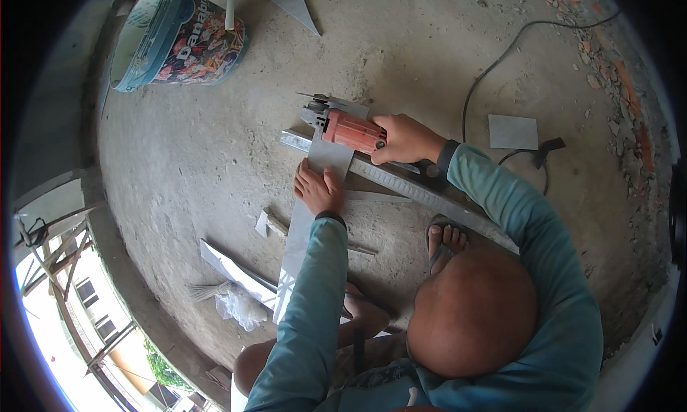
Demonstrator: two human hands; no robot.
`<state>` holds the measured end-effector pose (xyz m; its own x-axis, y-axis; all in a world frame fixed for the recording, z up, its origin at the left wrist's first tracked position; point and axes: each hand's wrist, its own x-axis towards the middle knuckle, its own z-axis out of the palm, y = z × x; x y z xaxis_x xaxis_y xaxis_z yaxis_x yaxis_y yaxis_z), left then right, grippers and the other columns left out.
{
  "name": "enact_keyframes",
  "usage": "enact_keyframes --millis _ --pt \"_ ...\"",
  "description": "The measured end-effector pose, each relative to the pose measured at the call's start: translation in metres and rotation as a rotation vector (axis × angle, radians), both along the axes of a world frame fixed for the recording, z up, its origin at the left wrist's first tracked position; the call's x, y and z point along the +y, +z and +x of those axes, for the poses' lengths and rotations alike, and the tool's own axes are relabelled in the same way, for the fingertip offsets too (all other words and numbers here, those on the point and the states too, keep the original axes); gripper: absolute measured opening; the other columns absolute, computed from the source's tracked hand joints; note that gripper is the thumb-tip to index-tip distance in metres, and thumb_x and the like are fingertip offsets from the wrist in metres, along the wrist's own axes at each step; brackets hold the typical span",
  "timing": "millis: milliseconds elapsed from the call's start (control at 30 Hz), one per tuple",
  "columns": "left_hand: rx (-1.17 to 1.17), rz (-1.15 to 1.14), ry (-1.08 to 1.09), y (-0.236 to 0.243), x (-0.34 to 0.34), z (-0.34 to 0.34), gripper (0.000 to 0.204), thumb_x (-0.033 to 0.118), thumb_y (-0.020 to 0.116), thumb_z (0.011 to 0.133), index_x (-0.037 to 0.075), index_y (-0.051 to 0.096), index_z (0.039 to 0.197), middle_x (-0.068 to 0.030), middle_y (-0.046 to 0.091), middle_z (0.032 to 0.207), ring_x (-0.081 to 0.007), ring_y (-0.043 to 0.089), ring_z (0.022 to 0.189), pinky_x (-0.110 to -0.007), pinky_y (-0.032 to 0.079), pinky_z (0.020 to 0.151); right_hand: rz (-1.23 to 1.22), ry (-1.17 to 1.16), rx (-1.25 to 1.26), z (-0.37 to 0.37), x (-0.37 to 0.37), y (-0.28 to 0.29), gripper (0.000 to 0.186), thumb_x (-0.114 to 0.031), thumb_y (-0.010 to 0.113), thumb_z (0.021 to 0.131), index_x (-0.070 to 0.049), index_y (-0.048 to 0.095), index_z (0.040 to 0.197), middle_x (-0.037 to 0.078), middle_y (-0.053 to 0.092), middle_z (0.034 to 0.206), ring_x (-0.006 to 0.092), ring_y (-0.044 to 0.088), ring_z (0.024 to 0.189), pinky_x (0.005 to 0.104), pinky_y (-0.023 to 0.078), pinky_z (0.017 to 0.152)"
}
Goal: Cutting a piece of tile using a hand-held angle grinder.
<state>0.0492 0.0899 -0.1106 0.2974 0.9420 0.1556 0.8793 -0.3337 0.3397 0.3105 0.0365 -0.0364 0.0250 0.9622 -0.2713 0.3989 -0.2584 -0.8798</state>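
Observation:
My right hand [411,139] is closed round the rear of a red angle grinder [354,131]. The grinder's grey head and thin disc point left, above the far end of a pale grey tile strip [331,160]. My left hand [319,189] lies on this strip with fingers and thumb apart, pressing on it just nearer than the grinder. The strip rests across a long metal bar [415,185] that runs from the middle toward my right foot. Another long pale piece [292,251] extends under my left forearm. The grinder's disc edge is hard to make out.
A printed paint bucket [197,43] stands at the far left near a triangular offcut [297,10]. At right are a square grey tile [513,132], a black cable [476,83] and rubble [621,90]. A crumpled plastic bag [242,307] lies near left.

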Motion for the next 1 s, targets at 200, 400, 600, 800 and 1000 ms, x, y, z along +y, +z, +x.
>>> enact_keyframes --millis 200,400,600,800,1000 --pt "-0.006 -0.007 0.004 0.001 -0.001 0.001 0.061 0.043 0.046 0.092 -0.001 0.043 0.134 -0.0191 0.050 0.132 -0.0378 0.043 0.127 -0.052 0.027 0.108 0.004 -0.006 -0.003 0.001 -0.005 0.000 0.044 -0.030 0.073 0.062 0.000 0.061 0.093 0.020 0.066 0.082 0.0347 0.065 0.075 0.0400 0.050 0.070" --pt "-0.009 -0.011 0.006 0.001 0.000 0.001 0.061 0.044 0.046 0.091 0.000 0.043 0.134 -0.0189 0.050 0.132 -0.0373 0.043 0.127 -0.051 0.027 0.107 0.009 0.010 -0.006 0.004 -0.001 -0.002 0.043 -0.027 0.074 0.063 0.001 0.061 0.093 0.019 0.066 0.081 0.0322 0.065 0.073 0.0381 0.050 0.069" --pt "-0.006 -0.002 0.006 0.001 -0.001 0.001 0.062 0.045 0.045 0.091 0.000 0.043 0.134 -0.0188 0.050 0.132 -0.0375 0.044 0.126 -0.051 0.027 0.107 0.032 0.017 0.007 0.002 0.009 -0.004 0.047 -0.033 0.074 0.061 0.000 0.064 0.094 0.021 0.068 0.085 0.0357 0.067 0.080 0.0406 0.051 0.073" --pt "-0.007 -0.001 0.010 -0.001 -0.001 0.002 0.062 0.045 0.046 0.091 0.000 0.043 0.134 -0.0190 0.050 0.131 -0.0377 0.044 0.126 -0.052 0.027 0.106 0.009 0.025 0.014 0.003 0.016 -0.003 0.047 -0.032 0.074 0.061 0.000 0.065 0.093 0.021 0.068 0.084 0.0356 0.067 0.080 0.0406 0.052 0.073" --pt "-0.012 -0.001 0.007 0.000 -0.001 0.001 0.062 0.045 0.046 0.091 0.000 0.043 0.133 -0.0192 0.050 0.131 -0.0378 0.044 0.126 -0.052 0.027 0.106 0.006 0.033 0.022 0.005 0.014 -0.002 0.046 -0.032 0.075 0.060 0.001 0.064 0.091 0.021 0.068 0.083 0.0356 0.067 0.079 0.0408 0.051 0.072"
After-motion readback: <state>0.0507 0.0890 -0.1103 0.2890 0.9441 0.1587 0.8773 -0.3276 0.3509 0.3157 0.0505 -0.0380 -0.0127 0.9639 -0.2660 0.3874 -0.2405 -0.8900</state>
